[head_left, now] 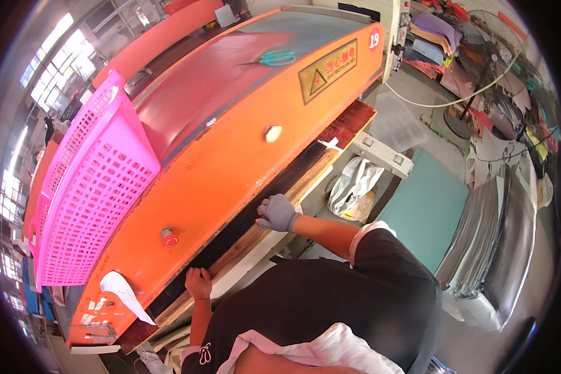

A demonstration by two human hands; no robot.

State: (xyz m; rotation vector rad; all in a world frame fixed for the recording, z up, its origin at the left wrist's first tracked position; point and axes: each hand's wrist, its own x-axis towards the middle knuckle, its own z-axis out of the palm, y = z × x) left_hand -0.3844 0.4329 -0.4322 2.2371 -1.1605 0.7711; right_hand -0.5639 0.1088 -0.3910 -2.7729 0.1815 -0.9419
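My right hand (277, 212), in a grey glove, reaches into the dark slot under the orange press head (230, 156), fingers curled against the black sheet (243, 227) lying there. My left hand (198, 282) is bare and sits lower along the same slot. Its fingers are tucked in at the edge of the wooden cutting board (274, 206), and the fingertips are hidden. Whether either hand grips anything is not visible. A red button (167, 237) and a white button (272, 133) sit on the press front between and beyond my hands.
A pink plastic basket (87, 187) stands on the machine's left side. Teal scissors (275, 58) lie on top of the press. A paper slip (123, 293) hangs near my left hand. A crumpled bag (354, 184), stacked grey sheets (492, 237) and piles of coloured material (480, 68) lie at the right.
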